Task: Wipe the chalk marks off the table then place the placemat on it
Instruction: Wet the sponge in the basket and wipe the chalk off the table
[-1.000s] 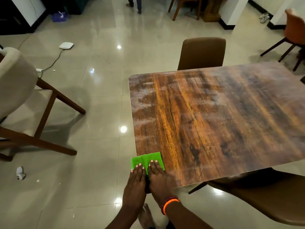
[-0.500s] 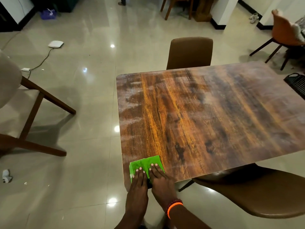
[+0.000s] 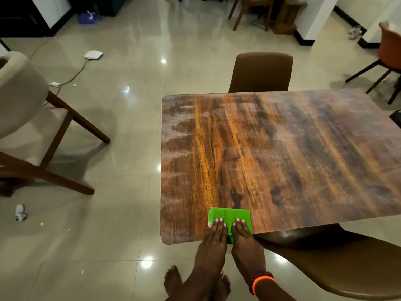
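A folded green cloth (image 3: 229, 214) lies flat on the near edge of the wooden table (image 3: 282, 153). My left hand (image 3: 213, 237) and my right hand (image 3: 244, 237) press side by side on it, palms down, fingers together. Whitish chalk smears (image 3: 175, 148) run along the table's left side, from the far corner toward the near one. The table's middle looks darker and cleaner. A dark item (image 3: 397, 118) peeks in at the table's right edge; I cannot tell what it is.
A brown chair (image 3: 260, 72) stands at the table's far side and another brown chair (image 3: 338, 261) sits tucked at the near right. A beige armchair (image 3: 26, 109) stands on the tiled floor to the left. My bare feet (image 3: 173, 281) show below.
Both hands slid the green cloth to the right along the table's near edge, from the near-left corner to a spot further in.
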